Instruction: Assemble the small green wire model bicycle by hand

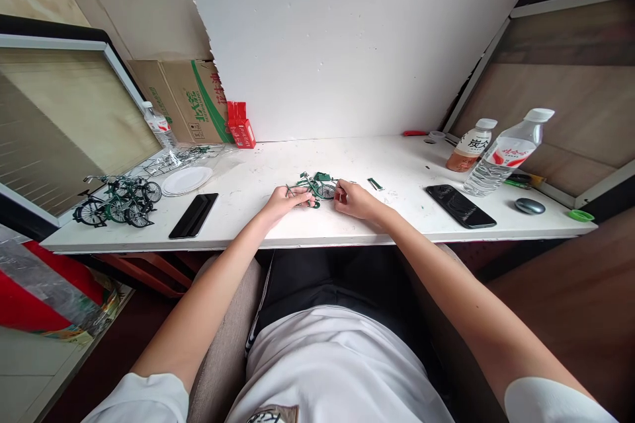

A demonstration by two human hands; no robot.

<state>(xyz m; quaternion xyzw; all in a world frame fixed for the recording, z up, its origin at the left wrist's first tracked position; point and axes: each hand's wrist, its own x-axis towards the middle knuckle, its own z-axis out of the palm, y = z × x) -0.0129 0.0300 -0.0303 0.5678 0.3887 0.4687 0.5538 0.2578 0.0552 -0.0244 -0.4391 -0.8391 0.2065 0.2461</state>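
A small green model bicycle is held low over the white desk, between my two hands. Around its left end, my left hand is closed, thumb and fingers pinching the frame. At the black-spoked wheel, my right hand is closed with its fingertips together at the bicycle's right end. A green boxy part shows just behind the wheel. Loose green strips lie to the right of my right hand. Fingers hide part of the frame.
Several finished model bicycles stand at far left, near white plates and a phone. At right are another phone, a mouse, a water bottle and a drink bottle. A white board stands behind.
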